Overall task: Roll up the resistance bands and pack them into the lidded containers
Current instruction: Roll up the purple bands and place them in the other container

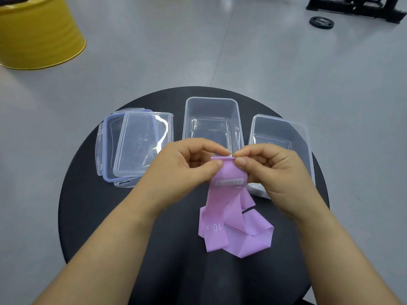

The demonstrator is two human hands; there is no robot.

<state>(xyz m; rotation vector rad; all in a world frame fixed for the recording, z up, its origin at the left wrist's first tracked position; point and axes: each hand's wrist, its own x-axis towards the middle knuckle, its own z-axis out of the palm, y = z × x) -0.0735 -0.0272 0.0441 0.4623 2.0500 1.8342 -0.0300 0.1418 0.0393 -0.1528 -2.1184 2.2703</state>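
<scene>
Slippage is looking like the main risk: the purple resistance band [229, 219] seems thin and springy, so its first fold may be popping open if either pinch eases, and its crumpled tail, lying on the table [99, 216] at 6 o'clock, may be feeding in crooked. The left hand [187, 164] and right hand [271, 170] are hovering mid-table, each pinching the band's top edge between thumb and forefinger, with one open container [212, 102] waiting at 12 o'clock and a second container [306, 137] at 2 o'clock.

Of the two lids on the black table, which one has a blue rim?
The lower lid, the one lying underneath: it has a blue rim and side clips. The upper lid, resting across it, is plain clear plastic.
</scene>
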